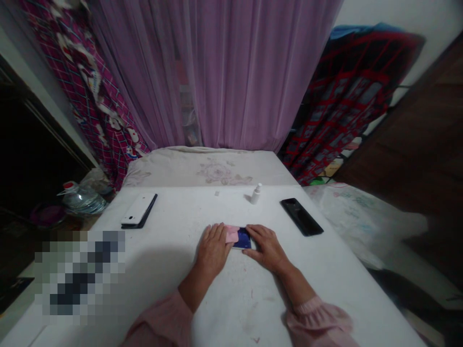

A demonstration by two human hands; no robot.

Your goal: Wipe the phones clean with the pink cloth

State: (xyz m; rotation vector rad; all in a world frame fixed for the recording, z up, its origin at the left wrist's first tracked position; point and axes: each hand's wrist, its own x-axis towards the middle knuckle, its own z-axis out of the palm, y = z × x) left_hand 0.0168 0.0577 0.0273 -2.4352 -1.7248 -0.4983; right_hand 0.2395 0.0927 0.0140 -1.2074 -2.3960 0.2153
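A glossy dark blue phone [245, 238] lies flat on the white-covered table in front of me, with a pale edge along its near side. Over its left part is a pink cloth [232, 234]. My left hand [214, 246] is laid over the cloth with its fingers close together, pressing it against the phone and hiding the phone's left end. At the other end, my right hand [266, 246] grips the phone, fingers along the far edge and thumb by the near edge. Behind the phone a small white spray bottle [255, 194] stands upright.
A black phone [301, 217] lies at the right. On the left, a white phone [138, 210] rests on a dark flat item [148, 217]. A small grey square [217, 193] lies farther back. Purple curtains [235, 72] hang behind the table; a large water bottle [81, 197] stands beyond its left edge.
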